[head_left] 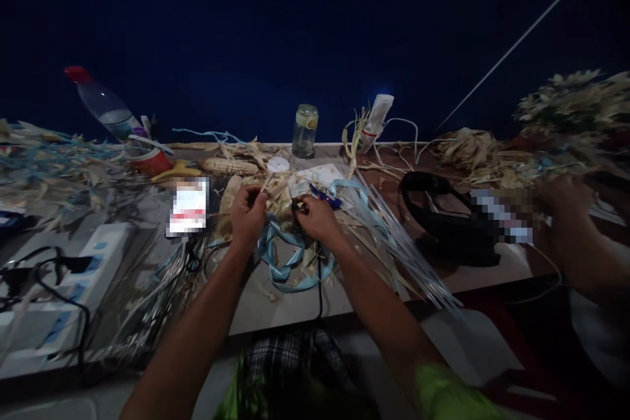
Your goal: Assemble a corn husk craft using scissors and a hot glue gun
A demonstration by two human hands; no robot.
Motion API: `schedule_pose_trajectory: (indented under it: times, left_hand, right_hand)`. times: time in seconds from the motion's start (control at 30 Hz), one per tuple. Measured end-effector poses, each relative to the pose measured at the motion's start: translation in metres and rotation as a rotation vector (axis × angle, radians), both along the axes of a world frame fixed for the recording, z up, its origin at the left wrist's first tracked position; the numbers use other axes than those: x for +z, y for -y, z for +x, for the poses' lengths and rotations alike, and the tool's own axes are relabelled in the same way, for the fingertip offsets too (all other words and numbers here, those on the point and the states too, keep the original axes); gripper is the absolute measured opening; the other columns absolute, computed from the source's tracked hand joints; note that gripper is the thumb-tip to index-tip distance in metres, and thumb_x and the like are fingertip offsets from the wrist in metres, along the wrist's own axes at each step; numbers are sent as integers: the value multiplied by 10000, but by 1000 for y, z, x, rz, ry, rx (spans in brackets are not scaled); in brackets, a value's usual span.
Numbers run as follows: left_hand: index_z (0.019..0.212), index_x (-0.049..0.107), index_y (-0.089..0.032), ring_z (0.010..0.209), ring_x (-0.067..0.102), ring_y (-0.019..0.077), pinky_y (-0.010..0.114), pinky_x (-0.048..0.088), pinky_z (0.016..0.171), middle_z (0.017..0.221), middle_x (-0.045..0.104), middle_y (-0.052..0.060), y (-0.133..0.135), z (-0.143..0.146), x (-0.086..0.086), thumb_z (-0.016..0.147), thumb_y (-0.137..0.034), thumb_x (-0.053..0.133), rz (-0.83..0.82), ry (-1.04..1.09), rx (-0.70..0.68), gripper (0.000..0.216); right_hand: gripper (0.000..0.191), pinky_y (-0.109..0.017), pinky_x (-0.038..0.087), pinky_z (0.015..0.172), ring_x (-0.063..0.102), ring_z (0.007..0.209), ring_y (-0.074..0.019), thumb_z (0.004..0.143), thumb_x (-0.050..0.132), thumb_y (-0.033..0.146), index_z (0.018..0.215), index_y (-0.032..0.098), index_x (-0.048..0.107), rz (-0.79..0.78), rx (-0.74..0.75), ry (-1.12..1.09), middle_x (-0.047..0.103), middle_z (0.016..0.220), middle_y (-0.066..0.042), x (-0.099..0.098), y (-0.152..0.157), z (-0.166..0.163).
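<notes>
My left hand is closed in a pinch on a thin pale strip that looks like dried corn husk. To its right, my right hand has its fingers bent together round something small and dark that I cannot make out. A black cord hangs from below that hand over the table edge. Light blue ribbon lies in loops beneath both hands. Just beyond my right hand is a blue-handled tool. Dried husk scraps lie around and between the hands.
At the back stand a glass jar and a tilted bottle. A corn cob, a lit phone and a power strip are on the left. Clear sticks lie right; a co-worker's arm reaches in.
</notes>
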State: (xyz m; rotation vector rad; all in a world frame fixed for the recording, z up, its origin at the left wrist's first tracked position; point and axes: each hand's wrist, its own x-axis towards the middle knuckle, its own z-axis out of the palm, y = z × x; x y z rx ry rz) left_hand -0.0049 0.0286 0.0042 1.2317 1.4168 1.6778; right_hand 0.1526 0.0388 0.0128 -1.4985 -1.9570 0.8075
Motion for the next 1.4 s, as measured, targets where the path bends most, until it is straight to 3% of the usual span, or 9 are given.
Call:
schedule_pose_trajectory:
  times: [0.17,0.33,0.53,0.7,0.8,0.9,1.07,1.23,1.4]
  left_hand:
    - [859,530,-177,478,427,59,189,353,447,656,524,-27,2,-3,3,767,-290,546,55,-60,78,147]
    - [847,547,-169,591,501,87,207,409,544,712,557,-5,6,-1,8,766,-271,550,50,-157,122,130]
    - [822,547,-174,639,536,105,229,432,612,713,565,-8,8,1,13,756,-239,545,82,-210,119,93]
    - [826,552,-179,665,545,116,240,435,623,722,571,-3,5,0,7,750,-245,547,52,-218,60,100]
    - [836,564,-183,678,546,122,246,434,623,739,582,4,3,1,1,748,-261,555,24,-212,-4,118]
    - [830,571,-183,663,540,119,243,430,611,739,586,3,2,2,-3,737,-268,566,13,-232,-74,126]
    - [815,570,-181,571,500,90,214,400,528,703,571,-11,3,5,-1,717,-273,589,-25,-173,-100,136]
    - [803,535,-182,421,404,48,182,306,402,628,556,-34,4,5,7,701,-317,620,-107,166,-137,189]
    - [758,519,-168,556,507,47,165,380,515,763,615,-7,3,11,5,626,-259,698,-147,428,-253,241]
  right_hand:
    - [389,-367,374,823,591,931,-255,736,573,394,1071,196,564,103,215,427,658,972,-104,8,18,-13]
    - [514,-357,377,840,554,993,-270,753,556,384,1206,155,472,82,258,463,595,1047,-158,18,28,-14]
    - [386,-317,391,856,529,1021,-224,759,527,310,1118,171,554,4,353,155,554,1109,-122,16,24,-11]
    - [256,-271,428,700,545,720,-122,779,458,263,987,180,583,-157,19,-456,607,904,-38,13,3,-4]
    - [310,-236,401,609,489,606,-82,750,521,382,979,181,577,-240,-18,-751,578,840,-11,18,-5,5]
    - [352,-229,380,603,462,597,-80,681,596,453,893,171,597,-262,35,-764,556,740,10,20,-6,6]
    - [221,-225,345,573,430,576,-85,618,646,357,671,157,568,-149,-24,-661,510,606,34,9,-7,-1]
    - [137,-208,330,542,429,537,-69,617,607,275,680,158,577,-183,-125,-849,515,579,44,3,-11,2]
    - [120,-195,302,488,398,482,-54,613,590,262,605,167,517,-226,-225,-1081,477,516,61,3,-9,-3]
